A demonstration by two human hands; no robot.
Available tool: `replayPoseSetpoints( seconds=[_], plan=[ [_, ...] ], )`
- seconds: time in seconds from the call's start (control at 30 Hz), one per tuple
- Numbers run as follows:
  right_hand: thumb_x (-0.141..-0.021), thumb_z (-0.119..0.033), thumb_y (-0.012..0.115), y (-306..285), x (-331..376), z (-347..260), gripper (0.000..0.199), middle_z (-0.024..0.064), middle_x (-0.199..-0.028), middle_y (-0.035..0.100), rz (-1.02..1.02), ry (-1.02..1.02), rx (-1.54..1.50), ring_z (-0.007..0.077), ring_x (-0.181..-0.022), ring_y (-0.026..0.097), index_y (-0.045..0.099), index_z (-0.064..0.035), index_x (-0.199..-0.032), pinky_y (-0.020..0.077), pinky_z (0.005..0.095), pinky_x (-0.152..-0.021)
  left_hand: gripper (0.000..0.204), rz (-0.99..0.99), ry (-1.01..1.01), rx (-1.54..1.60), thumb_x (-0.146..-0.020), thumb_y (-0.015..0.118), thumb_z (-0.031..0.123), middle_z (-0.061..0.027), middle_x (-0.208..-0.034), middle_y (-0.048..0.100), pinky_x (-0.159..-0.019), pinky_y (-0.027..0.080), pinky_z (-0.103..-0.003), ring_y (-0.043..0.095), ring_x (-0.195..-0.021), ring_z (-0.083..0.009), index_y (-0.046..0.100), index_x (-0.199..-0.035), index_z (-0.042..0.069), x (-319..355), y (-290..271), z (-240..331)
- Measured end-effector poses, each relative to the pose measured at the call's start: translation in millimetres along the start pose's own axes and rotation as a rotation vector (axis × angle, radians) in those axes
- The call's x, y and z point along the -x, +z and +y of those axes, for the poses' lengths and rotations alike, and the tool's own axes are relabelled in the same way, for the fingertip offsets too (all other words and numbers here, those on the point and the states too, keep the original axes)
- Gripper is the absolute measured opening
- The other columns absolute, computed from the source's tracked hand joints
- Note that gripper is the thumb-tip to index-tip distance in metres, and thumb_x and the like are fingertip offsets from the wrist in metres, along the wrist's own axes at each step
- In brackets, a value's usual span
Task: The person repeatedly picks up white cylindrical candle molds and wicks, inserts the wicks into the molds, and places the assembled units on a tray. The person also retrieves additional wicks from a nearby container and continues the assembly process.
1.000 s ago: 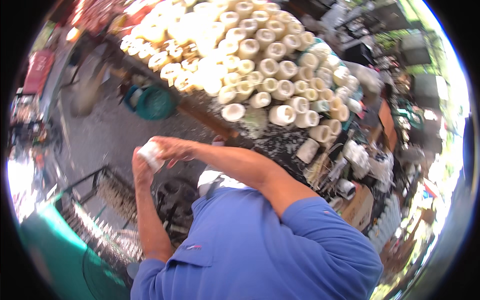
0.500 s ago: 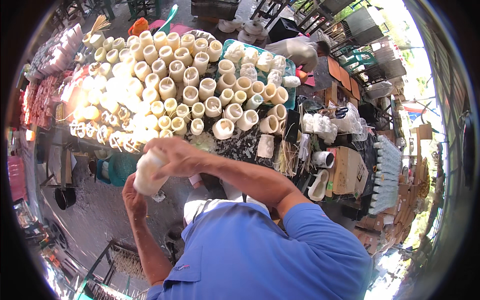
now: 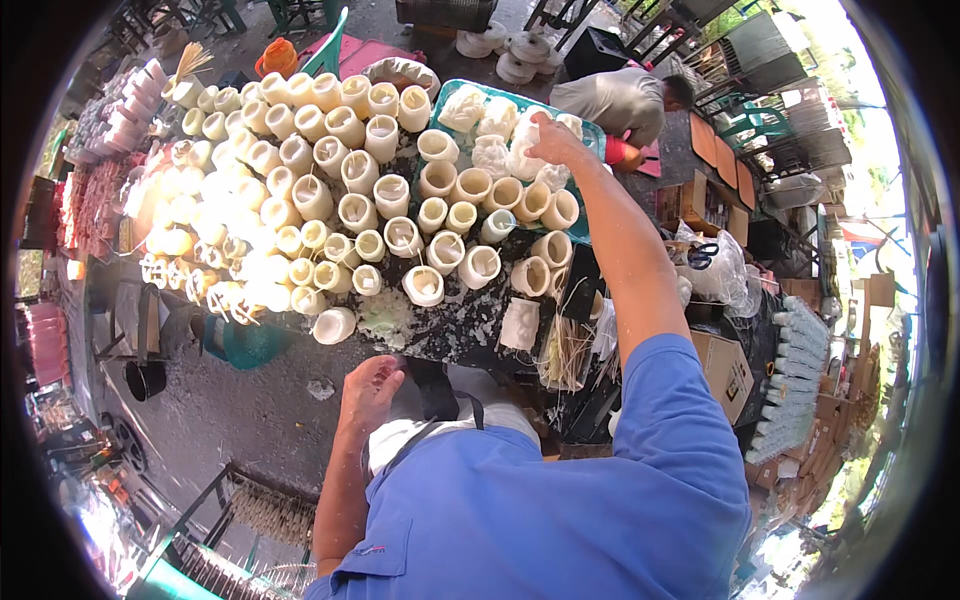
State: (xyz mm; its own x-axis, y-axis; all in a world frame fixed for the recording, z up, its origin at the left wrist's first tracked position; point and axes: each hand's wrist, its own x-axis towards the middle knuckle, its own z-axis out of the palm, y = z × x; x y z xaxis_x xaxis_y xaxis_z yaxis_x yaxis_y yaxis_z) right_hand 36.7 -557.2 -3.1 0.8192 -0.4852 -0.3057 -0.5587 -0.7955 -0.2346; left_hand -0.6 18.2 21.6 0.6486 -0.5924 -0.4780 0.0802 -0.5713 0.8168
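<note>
— What's the right hand (image 3: 552, 140) on, over there at the far side?

— It reaches out at full stretch to the teal tray (image 3: 592, 138) and its fingers rest on a white peeled coconut (image 3: 527, 152), one of a small heap lying in that tray. I can't tell whether the fingers have closed round it or only lie on top.

— And the left hand (image 3: 368, 392)?

— Down low, near the person's waist, below the table edge (image 3: 440, 335). It is loose and half open, holding nothing.

— So which step would you say this is?

— My guess is picking up: the right hand is choosing the next coconut from the tray. A firm grip on a round, wet-looking thing would come first, then a lift clear of its neighbours, which lie touching it on every side.

— What's around the tray?

— Just in front of it stand rows of trimmed coconuts (image 3: 385, 195), cut to cylinders with pale tops, packed close across the dark table. More spread off to the left, into bright sun. One lies tipped at the near edge (image 3: 333, 325), and shavings (image 3: 385, 318) are strewn beside it.

— Anyone else about?

— Another person in a grey shirt (image 3: 618, 100) bends over beyond the tray. To the right sit a cardboard box (image 3: 728, 372) and stacks of clear plastic cups (image 3: 790, 400).
</note>
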Motion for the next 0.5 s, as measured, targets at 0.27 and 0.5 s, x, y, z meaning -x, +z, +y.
replayPoseSetpoints(
  seconds=[0.27, 0.5],
  plan=[
    [-0.091, -0.042, 0.070, 57.1, 23.4, 12.6, 0.053, 0.0200, -0.133, 0.059, 0.456, -0.084, 0.130, 0.0399, -0.121, 0.062, 0.054, -0.0079, -0.129, 0.0521, 0.0509, -0.098, 0.030, -0.110, -0.082, -0.104, -0.094, 0.075, 0.020, -0.0123, -0.094, 0.073, -0.082, 0.056, -0.035, 0.069, -0.085, -0.0222, 0.071, -0.115, 0.000, -28.2, 54.6, -1.4],
    [-0.089, -0.025, 0.075, 121.9, 306.3, -94.8, 0.035, 0.0232, -0.120, 0.064, -0.094, -0.177, -0.197, 0.0402, -0.103, 0.067, 0.068, -0.0018, -0.114, 0.0576, 0.0469, -0.084, 0.033, -0.300, -0.013, -0.216, -0.094, 0.074, 0.020, -0.0153, -0.096, 0.073, -0.084, 0.055, -0.038, 0.070, -0.089, -0.0255, 0.070, -0.119, -0.001, -57.0, 85.0, 12.3]
  ],
)
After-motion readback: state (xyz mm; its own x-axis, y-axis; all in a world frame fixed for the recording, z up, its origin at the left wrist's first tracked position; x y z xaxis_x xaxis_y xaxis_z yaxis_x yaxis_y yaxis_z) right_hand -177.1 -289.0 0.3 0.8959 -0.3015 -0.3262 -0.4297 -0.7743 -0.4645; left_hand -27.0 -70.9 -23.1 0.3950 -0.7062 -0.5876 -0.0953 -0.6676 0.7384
